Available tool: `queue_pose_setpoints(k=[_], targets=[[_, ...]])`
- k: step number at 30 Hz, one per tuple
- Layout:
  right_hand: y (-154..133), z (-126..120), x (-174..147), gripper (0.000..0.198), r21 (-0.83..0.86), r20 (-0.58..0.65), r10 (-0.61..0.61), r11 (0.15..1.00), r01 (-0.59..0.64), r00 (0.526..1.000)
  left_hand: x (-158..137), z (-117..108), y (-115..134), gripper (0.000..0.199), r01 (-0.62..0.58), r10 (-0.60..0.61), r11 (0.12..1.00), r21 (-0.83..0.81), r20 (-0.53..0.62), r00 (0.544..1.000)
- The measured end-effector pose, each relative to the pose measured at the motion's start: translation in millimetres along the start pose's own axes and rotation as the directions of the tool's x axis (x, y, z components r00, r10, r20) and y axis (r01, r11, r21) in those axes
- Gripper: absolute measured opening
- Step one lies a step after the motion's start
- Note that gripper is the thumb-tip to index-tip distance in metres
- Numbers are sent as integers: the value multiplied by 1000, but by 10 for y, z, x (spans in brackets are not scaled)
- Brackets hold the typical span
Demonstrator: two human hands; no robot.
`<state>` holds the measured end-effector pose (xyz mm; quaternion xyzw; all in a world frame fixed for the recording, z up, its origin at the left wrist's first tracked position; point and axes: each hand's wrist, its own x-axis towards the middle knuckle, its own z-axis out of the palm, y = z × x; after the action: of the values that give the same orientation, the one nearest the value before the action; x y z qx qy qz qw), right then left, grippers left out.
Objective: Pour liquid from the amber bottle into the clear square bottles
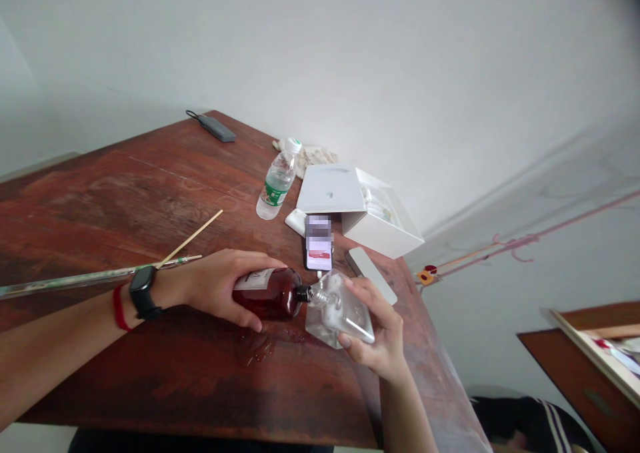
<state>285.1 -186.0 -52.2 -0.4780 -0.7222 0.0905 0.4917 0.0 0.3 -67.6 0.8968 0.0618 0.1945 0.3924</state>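
My left hand (220, 283) wraps around a dark red-brown bottle (285, 294) with a pale label. The bottle lies tilted on its side, its black threaded neck pointing right. My right hand (380, 329) grips a clear square-sided bottle (330, 309), also tilted, with some whitish foam or liquid inside. The two necks meet mouth to mouth between my hands; whether one sits inside the other I cannot make out. Below them a small puddle (257, 346) of liquid wets the wooden table (200, 386).
Beyond my hands are a phone (319, 243) with its screen lit, a clear water bottle (276, 183) and an open white box (385, 223). A grey-white slab (373, 274) lies at right. Wooden chopsticks (193, 237) rest at left; a dark grey device (216, 129) sits at the back.
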Motion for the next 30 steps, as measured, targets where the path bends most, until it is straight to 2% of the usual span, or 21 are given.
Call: queue_pose_setpoints(k=[30], targets=[[-21,16,14,58,-15,-17,10,1000,-10,1000,5,-19,80,84,16,-16,1000,11,18,1000]])
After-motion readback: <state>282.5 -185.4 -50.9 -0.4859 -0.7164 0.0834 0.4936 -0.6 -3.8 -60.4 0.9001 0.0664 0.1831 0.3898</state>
